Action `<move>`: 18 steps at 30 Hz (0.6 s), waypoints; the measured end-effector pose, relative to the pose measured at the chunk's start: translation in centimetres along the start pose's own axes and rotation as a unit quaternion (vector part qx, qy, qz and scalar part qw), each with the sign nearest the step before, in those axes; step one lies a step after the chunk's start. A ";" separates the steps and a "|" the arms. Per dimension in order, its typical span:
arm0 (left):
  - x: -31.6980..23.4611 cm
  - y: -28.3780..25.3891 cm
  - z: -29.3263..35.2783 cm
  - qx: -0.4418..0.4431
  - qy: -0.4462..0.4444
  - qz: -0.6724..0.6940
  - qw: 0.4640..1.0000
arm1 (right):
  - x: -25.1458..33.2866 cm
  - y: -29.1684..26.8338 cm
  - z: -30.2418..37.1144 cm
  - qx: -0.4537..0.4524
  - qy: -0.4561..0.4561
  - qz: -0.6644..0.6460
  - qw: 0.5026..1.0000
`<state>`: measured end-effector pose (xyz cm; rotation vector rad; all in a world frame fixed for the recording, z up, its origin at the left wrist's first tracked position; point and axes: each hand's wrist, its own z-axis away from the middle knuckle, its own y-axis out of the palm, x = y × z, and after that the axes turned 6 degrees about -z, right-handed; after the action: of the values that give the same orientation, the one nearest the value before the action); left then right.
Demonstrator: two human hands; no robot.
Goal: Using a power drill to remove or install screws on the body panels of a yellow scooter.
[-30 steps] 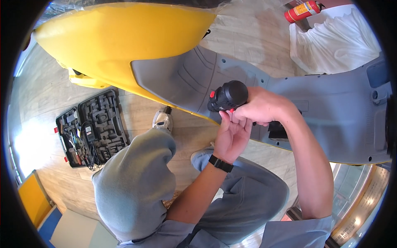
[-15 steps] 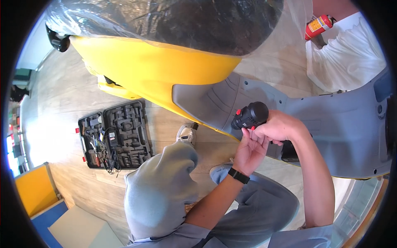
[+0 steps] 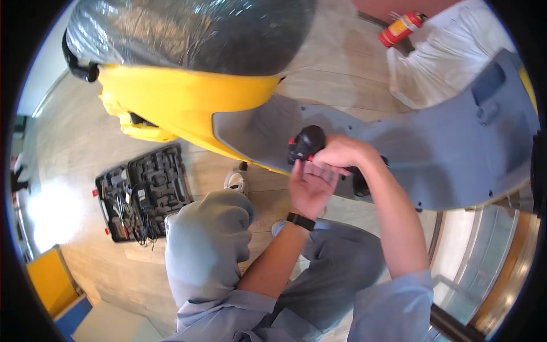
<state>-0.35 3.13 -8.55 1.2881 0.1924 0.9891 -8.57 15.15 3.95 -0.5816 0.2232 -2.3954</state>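
My right hand (image 3: pixel 337 153) is closed round the grip of a black cordless drill with red accents (image 3: pixel 307 143), which it holds over the grey footboard (image 3: pixel 393 142) of a yellow scooter (image 3: pixel 171 97). The palm of my left hand (image 3: pixel 312 191) faces up just below the drill, its fingers loosely extended beside my right fingers and its thumb reaching toward the tool. Whether those fingertips touch the drill is hard to see. The drill's front end and whatever lies under it are hidden.
An opened black tool case (image 3: pixel 154 182) with tools and cables lies on the wooden floor at left. Clear plastic wraps the scooter's dark upper part (image 3: pixel 228 34). A red fire extinguisher (image 3: pixel 401 28) and white sheeting (image 3: pixel 439 62) are at far right.
The view has shifted, so the scooter, case and hands all sit further left in it. Both hands keep nearly the same pose, with the drill still in my right hand.
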 end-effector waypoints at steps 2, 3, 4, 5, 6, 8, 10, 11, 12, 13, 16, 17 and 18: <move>0.1 0.3 1.3 -0.039 -0.021 0.010 0.999 | -1.0 1.0 0.0 0.010 -0.008 -0.055 0.998; -0.4 0.9 1.5 -0.091 -0.014 0.014 0.996 | -0.8 1.3 0.3 0.009 -0.017 -0.030 0.999; -0.8 1.7 0.5 -0.077 -0.019 0.001 0.997 | -0.4 1.0 0.5 0.008 -0.024 -0.005 1.000; -0.3 2.1 0.3 -0.063 -0.047 -0.013 0.997 | -0.9 0.6 1.3 0.007 -0.008 -0.028 1.000; 0.3 3.4 0.6 -0.052 -0.070 -0.028 0.996 | -1.3 -0.2 2.6 0.003 -0.012 -0.032 0.999; 2.3 6.7 0.9 -0.059 -0.082 -0.028 0.994 | -2.2 -2.6 6.1 -0.022 -0.012 -0.094 0.995; 4.3 9.9 1.1 -0.082 -0.120 -0.122 0.982 | -3.4 -3.7 10.1 -0.062 -0.026 -0.106 0.992; 3.9 10.8 1.3 -0.064 -0.135 -0.190 0.970 | -3.3 -4.0 11.7 -0.093 -0.058 -0.115 0.987; 3.4 12.1 1.6 -0.057 -0.128 -0.195 0.971 | -3.4 -3.0 13.4 -0.119 -0.108 -0.167 0.973; 3.4 13.6 2.1 -0.087 -0.128 -0.292 0.944 | -3.9 -1.3 14.5 -0.153 -0.143 -0.243 0.947; 4.8 16.5 4.0 -0.072 -0.151 -0.456 0.874 | -8.6 5.8 17.2 -0.239 -0.195 -0.519 0.797; 4.7 16.9 4.5 -0.011 -0.173 -0.531 0.830 | -11.7 9.0 16.7 -0.220 -0.219 -0.589 0.746; 4.7 16.3 4.4 0.051 -0.193 -0.597 0.777 | -10.8 11.7 17.5 -0.225 -0.258 -0.658 0.671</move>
<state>-3.01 2.54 8.75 1.1122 0.6473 -0.3904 13.46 12.78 12.13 -2.2508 0.1417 -3.2886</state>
